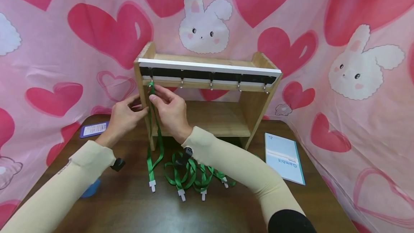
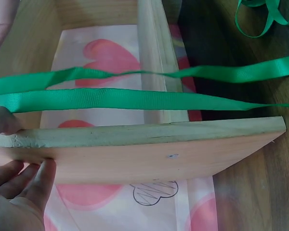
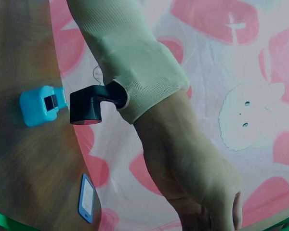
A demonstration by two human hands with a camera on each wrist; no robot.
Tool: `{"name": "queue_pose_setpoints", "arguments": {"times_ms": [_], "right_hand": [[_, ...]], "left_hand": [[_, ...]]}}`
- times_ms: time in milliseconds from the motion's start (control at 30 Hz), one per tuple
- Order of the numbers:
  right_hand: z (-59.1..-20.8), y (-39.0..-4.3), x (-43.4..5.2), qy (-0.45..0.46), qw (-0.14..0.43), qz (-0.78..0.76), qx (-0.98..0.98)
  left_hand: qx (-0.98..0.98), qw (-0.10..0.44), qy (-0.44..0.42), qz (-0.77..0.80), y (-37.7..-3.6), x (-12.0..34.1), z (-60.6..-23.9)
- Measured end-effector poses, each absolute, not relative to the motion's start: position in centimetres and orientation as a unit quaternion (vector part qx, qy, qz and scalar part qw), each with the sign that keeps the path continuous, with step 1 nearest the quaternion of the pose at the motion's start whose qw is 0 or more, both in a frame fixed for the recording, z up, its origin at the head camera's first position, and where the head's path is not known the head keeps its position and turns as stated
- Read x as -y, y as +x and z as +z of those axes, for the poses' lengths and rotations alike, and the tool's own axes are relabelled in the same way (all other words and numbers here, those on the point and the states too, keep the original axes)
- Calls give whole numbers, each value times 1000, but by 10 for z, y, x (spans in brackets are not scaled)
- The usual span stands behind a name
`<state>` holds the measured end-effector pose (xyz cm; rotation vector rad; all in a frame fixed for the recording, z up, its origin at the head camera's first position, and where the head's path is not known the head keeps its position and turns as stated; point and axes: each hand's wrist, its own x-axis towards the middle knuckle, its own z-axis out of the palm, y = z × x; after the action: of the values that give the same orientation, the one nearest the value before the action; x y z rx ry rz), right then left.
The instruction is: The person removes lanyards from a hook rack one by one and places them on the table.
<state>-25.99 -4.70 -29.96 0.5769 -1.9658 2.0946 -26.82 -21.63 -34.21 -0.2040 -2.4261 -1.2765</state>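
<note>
A green lanyard (image 1: 160, 143) hangs from the leftmost hook of a small wooden shelf (image 1: 220, 118); its white clip (image 1: 152, 185) dangles low. My right hand (image 1: 173, 112) pinches the lanyard's upper part just below that hook. With the thumb on the front edge and fingers on the outer face, my left hand (image 1: 124, 116) grips the shelf's left side panel (image 2: 111, 161). Two green straps (image 2: 111, 98) cross the left wrist view beside the panel. The right wrist view shows the left hand (image 3: 197, 173) from behind; the right fingers are out of that view.
Several hooks (image 1: 211, 82) line the shelf's white and black rail. More green lanyards (image 1: 189, 175) lie coiled on the dark wooden table (image 1: 129, 204). A blue-framed card (image 1: 93, 129) is at left, a light-blue notebook (image 1: 284, 158) at right. A blue container (image 3: 38, 106) stands near the left forearm.
</note>
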Motion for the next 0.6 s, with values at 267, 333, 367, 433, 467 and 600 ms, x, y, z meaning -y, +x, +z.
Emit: {"name": "queue_pose_setpoints", "arguments": {"times_ms": [267,333,367,433,467,600], "right_hand": [[-295,-263,55,170,117,717,666],[-295,-264,57,163,117,718,667],[-294,-264,58,160,116,716,669],[-294,-264,61,156,108,717,670],[-294,-264,63,154,101,721,668],[-295,-263,70,145,83,734,658]], "left_hand": [[870,198,-64,-447,-268,216,-340],[870,199,-64,-446,-269,217,-339],[870,199,-64,-446,-270,217,-339],[869,203,-65,-446,-270,217,-339],[869,206,-66,-445,-271,217,-339],[864,219,-71,-448,-271,215,-343]]}}
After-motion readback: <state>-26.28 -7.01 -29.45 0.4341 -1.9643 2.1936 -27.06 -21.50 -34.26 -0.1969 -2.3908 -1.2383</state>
